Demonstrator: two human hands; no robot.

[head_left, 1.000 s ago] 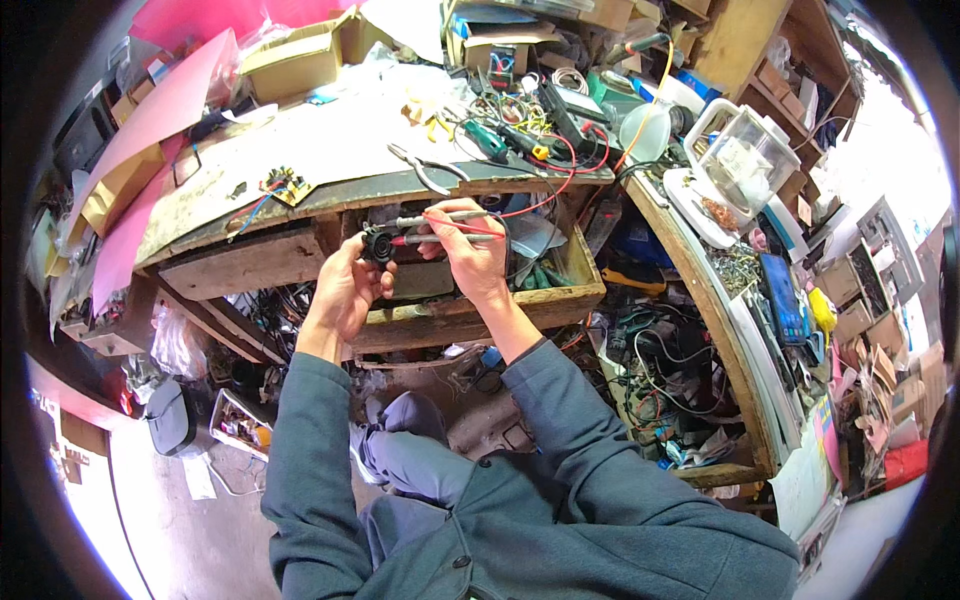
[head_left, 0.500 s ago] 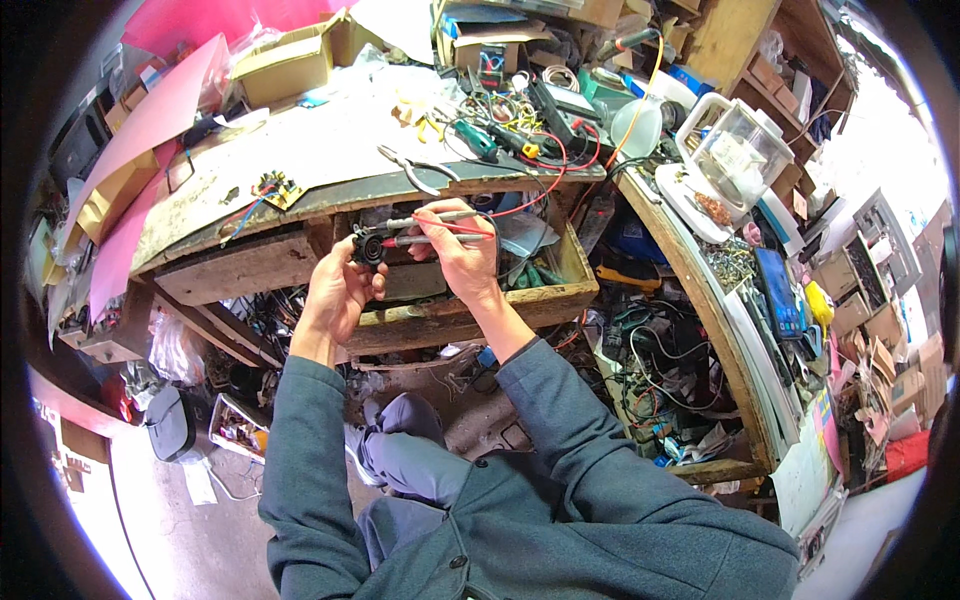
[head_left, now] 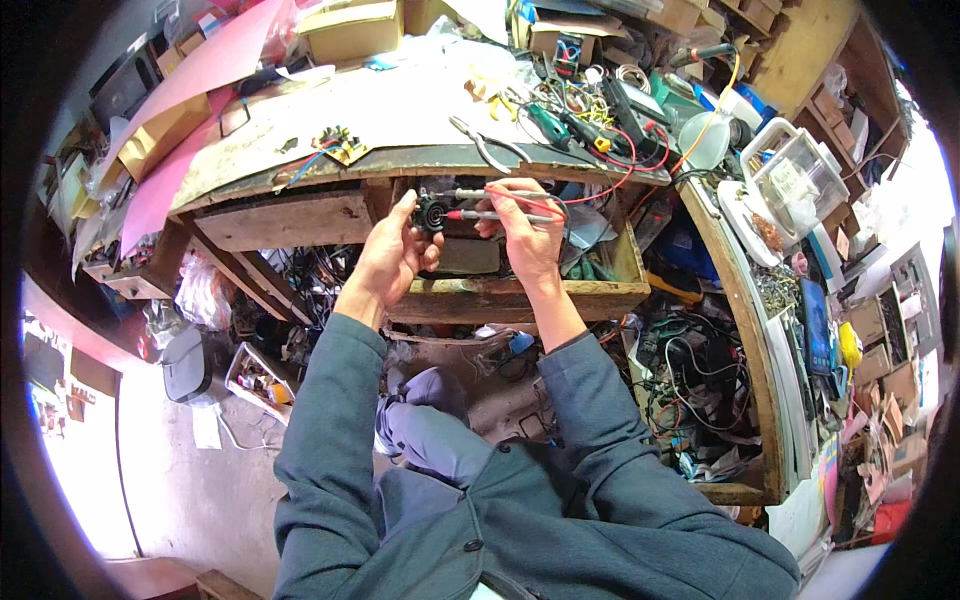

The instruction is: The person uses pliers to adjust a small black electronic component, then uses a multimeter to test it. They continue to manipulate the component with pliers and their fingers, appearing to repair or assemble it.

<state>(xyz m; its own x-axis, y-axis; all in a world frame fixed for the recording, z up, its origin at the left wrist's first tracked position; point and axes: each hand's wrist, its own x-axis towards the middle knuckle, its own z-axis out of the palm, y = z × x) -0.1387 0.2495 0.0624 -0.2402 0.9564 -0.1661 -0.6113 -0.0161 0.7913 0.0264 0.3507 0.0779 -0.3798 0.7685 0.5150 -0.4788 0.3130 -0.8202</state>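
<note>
Between the thumb and fingers of my left hand point(head_left: 388, 258) is a small round black part point(head_left: 430, 213) with ringed grooves on its face. My right hand point(head_left: 532, 240) grips a pair of test probes point(head_left: 482, 214), one above the other, pointing left at the part. The lower probe has a red section near its tip; the upper one looks grey. Their tips are at or very near the part; whether they touch it, I cannot tell. Both hands are over a pulled-out wooden drawer point(head_left: 480, 301), in front of the bench edge.
On the workbench point(head_left: 400, 118) lie pliers point(head_left: 490, 150), a small circuit board with wires point(head_left: 342, 146) and a green-handled screwdriver point(head_left: 548, 124). Red leads point(head_left: 636, 165) trail across the bench edge. To the right stand a clear jug point(head_left: 796, 185) and a blue phone point(head_left: 816, 325). Tangled cables fill the space below.
The whole view has swung left, so bench and hands appear farther right. My hands keep nearly the same pose, with the black part and probes still held.
</note>
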